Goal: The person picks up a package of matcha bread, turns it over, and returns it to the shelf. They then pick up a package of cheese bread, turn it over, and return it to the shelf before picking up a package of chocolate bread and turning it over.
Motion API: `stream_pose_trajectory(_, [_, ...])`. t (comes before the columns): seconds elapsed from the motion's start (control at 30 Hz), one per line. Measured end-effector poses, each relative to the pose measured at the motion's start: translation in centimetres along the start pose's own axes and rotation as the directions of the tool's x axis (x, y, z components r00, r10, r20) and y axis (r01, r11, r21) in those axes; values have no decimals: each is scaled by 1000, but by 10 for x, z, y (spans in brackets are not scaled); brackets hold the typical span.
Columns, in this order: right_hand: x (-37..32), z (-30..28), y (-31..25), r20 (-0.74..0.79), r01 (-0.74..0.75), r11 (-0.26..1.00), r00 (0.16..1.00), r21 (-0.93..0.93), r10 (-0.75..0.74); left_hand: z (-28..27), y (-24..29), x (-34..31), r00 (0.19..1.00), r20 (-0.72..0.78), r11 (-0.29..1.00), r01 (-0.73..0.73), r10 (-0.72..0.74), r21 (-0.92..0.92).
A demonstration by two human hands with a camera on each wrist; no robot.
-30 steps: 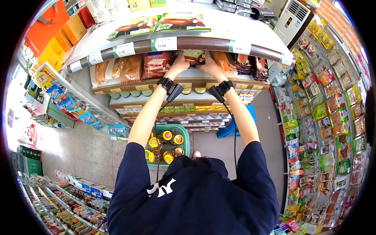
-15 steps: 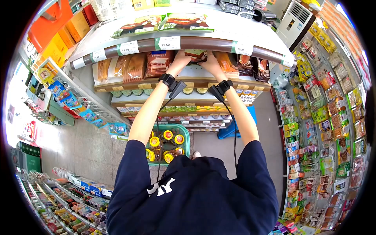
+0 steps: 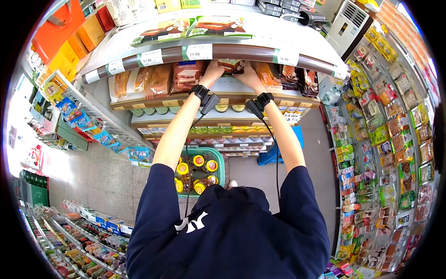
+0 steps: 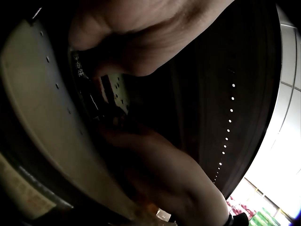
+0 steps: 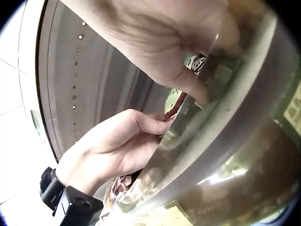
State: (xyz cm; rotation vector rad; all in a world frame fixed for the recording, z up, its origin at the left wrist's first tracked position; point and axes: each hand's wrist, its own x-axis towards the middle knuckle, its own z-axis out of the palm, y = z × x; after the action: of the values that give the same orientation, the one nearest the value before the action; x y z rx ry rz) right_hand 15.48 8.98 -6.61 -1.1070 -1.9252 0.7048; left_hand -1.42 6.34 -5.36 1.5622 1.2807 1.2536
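Under the upper shelf board, a green bag of packaged cake (image 3: 231, 65) with a brown cake picture lies between the two hands. My left hand (image 3: 212, 74) grips its left side, and my right hand (image 3: 251, 77) holds the right side; most fingertips are hidden behind the bag. In the right wrist view, the left thumb sits on the bag's edge, and the right hand (image 5: 155, 42) reaches down at its other end. Dark shadow covers most of the bag in the left wrist view. A red-brown cake bag (image 3: 186, 77) stands just left of the left hand.
A shelf edge with price tags (image 3: 197, 51) runs close above both hands. Two green cake bags (image 3: 218, 26) lie on top. Orange bread bags (image 3: 267, 74) stand to the right. On the floor, a green basket (image 3: 221, 172) contains several yellow-lidded jars. A blue stool (image 3: 269, 157) stands lower right.
The cake bag has tilted between the hands, showing more of its brown picture. The right hand has moved slightly inward over its right side; the left hand has barely shifted.
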Motion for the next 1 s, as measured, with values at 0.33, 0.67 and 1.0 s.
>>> stream_pose_trajectory(0.33, [10, 7, 12, -32, -37, 999, 999, -27, 36, 4, -19, 20, 993, -120, 1000, 15, -13, 12])
stream_pose_trajectory(0.67, [0, 4, 8, 74, -70, 997, 995, -29, 72, 12, 0, -4, 893, -368, 962, -207, 259, 177])
stream_pose_trajectory(1.0, [-58, -26, -68, 246, 15, 991, 969, -133, 18, -2, 45, -59, 989, -7, 960, -140, 146, 243])
